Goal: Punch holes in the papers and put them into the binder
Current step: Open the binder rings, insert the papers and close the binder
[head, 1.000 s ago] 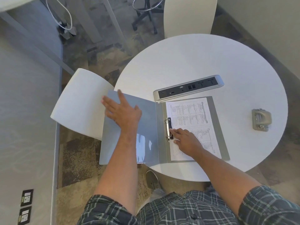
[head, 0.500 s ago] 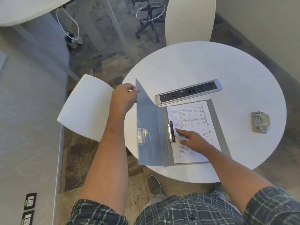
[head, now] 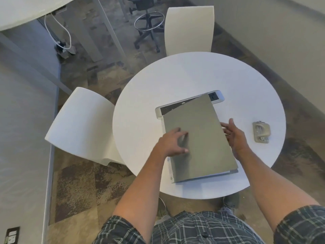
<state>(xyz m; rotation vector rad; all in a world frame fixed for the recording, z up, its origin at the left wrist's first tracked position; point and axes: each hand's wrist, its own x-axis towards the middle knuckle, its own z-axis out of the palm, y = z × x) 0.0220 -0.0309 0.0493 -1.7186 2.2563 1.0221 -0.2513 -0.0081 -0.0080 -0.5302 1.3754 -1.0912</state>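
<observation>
The grey binder [head: 202, 131] lies shut on the round white table [head: 184, 81], its cover hiding the papers inside. A thin white paper edge shows at its near right corner. My left hand [head: 173, 142] rests on the cover near the spine side, fingers curled and pressing down. My right hand [head: 234, 135] sits at the binder's right edge, fingers spread and touching it. The grey hole punch [head: 261, 132] stands on the table to the right, apart from both hands.
A silver power and socket strip [head: 216, 97] is set into the table, partly under the binder's far end. White chairs stand at the left [head: 79, 124] and at the far side [head: 189, 30]. A rolling stool [head: 147, 22] stands beyond.
My left hand swung the binder's cover over from the left and shut it on the papers. My right hand slid off the page to the binder's right edge.
</observation>
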